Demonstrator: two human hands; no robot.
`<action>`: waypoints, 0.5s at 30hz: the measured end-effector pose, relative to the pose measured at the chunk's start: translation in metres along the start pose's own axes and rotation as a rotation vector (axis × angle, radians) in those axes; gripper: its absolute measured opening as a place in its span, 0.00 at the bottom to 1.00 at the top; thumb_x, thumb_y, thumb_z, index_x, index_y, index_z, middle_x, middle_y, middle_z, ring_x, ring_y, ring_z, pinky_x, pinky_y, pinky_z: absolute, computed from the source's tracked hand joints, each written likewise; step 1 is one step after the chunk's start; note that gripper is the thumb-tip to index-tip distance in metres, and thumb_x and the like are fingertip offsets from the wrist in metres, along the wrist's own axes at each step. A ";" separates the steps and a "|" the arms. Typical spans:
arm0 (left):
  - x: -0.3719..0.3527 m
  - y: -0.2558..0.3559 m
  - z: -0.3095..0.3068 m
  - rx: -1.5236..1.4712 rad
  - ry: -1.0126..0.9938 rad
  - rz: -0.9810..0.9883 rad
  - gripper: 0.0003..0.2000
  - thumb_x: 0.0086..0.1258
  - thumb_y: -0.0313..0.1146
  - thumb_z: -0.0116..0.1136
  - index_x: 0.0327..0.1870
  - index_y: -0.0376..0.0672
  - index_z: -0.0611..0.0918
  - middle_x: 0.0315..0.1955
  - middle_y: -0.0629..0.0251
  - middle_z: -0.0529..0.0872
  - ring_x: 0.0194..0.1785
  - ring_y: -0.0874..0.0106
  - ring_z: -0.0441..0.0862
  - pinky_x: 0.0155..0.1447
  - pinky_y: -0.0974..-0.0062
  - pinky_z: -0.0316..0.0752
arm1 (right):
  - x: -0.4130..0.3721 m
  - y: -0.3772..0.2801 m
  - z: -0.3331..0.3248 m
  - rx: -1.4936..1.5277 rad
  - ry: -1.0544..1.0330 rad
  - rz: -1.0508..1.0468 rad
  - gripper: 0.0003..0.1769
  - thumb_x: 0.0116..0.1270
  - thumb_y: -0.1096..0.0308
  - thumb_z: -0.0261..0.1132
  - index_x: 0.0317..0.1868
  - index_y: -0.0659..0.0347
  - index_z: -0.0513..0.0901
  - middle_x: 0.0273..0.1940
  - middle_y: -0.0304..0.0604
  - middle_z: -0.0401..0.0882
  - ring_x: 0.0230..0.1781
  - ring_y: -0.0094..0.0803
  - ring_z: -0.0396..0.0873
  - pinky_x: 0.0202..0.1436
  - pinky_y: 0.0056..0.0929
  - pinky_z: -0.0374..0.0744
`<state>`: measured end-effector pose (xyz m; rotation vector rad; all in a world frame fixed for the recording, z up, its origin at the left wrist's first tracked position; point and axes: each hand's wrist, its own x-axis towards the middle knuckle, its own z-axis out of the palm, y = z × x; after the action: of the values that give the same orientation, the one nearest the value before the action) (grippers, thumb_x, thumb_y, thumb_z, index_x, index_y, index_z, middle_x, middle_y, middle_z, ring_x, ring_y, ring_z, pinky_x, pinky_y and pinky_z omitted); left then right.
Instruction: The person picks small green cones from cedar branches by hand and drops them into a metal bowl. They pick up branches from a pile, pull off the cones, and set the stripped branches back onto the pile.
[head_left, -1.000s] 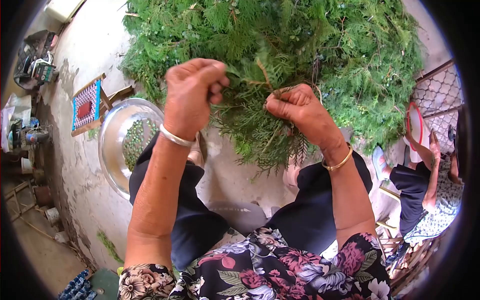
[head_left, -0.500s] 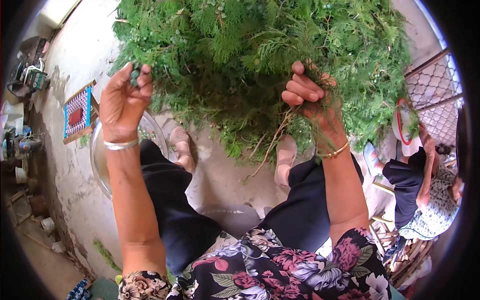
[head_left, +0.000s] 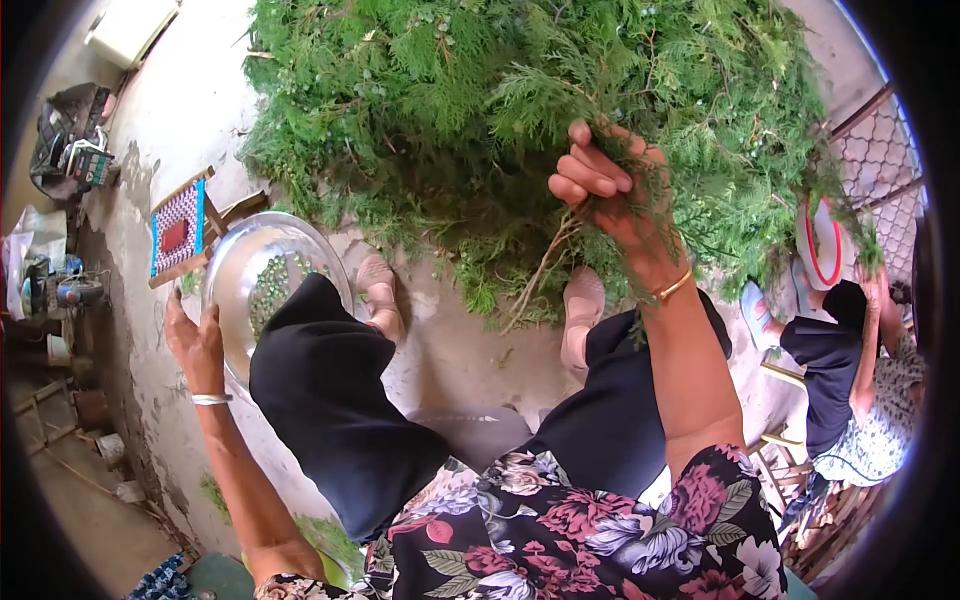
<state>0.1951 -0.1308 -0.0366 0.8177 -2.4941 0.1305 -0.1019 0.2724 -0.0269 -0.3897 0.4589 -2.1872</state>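
Observation:
A leafy green sprig with thin brown stems is gripped in my right hand, its fingers curled round it in front of the pile of green branches. Down at the left, my left hand is beside the outer rim of a round shiny basin, with thumb and fingers apart and no berries visible in them. Small green berries lie in the basin, partly hidden by my left knee.
A low woven stool with a red item on it stands beyond the basin. At the right sits another person near a red-rimmed container. Household items line the left wall, and a mesh gate is at the right.
My left hand has moved down and left from near the branches to beside the basin, opened, and the berries it held are gone from it. My right hand has shifted slightly left, still holding the sprig.

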 end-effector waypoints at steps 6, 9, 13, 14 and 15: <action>0.002 0.211 -0.042 -0.978 -0.668 -0.082 0.16 0.65 0.29 0.57 0.52 0.31 0.78 0.42 0.57 0.84 0.46 0.72 0.80 0.52 0.74 0.74 | 0.003 0.013 0.005 -0.055 0.294 -0.095 0.14 0.73 0.64 0.49 0.39 0.67 0.74 0.16 0.31 0.62 0.23 0.25 0.68 0.33 0.29 0.75; -0.018 0.274 -0.004 -0.974 -0.891 0.057 0.22 0.64 0.35 0.65 0.54 0.32 0.76 0.40 0.53 0.83 0.46 0.69 0.81 0.50 0.73 0.75 | 0.007 0.018 0.006 -0.061 0.358 -0.070 0.14 0.73 0.63 0.52 0.40 0.68 0.73 0.16 0.31 0.63 0.23 0.26 0.69 0.36 0.33 0.79; -0.038 0.295 0.028 -1.220 -1.165 0.077 0.13 0.66 0.34 0.63 0.45 0.35 0.80 0.31 0.60 0.83 0.35 0.74 0.81 0.37 0.74 0.75 | 0.007 0.011 0.016 -0.177 0.345 -0.038 0.17 0.72 0.60 0.56 0.44 0.70 0.76 0.26 0.41 0.77 0.33 0.30 0.76 0.39 0.30 0.76; -0.038 0.289 0.026 -1.203 -1.038 0.030 0.10 0.66 0.32 0.62 0.41 0.36 0.81 0.28 0.63 0.82 0.31 0.77 0.79 0.33 0.76 0.73 | 0.006 0.009 0.025 -0.313 0.455 -0.042 0.18 0.72 0.60 0.57 0.44 0.71 0.77 0.29 0.45 0.81 0.36 0.33 0.79 0.40 0.30 0.77; -0.035 0.281 0.025 -1.182 -0.910 -0.014 0.07 0.66 0.31 0.61 0.38 0.36 0.81 0.25 0.66 0.81 0.27 0.80 0.77 0.29 0.78 0.71 | 0.007 0.006 0.015 -0.549 0.343 -0.012 0.22 0.70 0.56 0.59 0.46 0.72 0.78 0.36 0.51 0.83 0.41 0.38 0.82 0.43 0.32 0.78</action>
<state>0.0461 0.1107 -0.0577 0.3533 -2.5753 -1.8729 -0.0954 0.2605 -0.0162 -0.3029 1.2597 -2.1195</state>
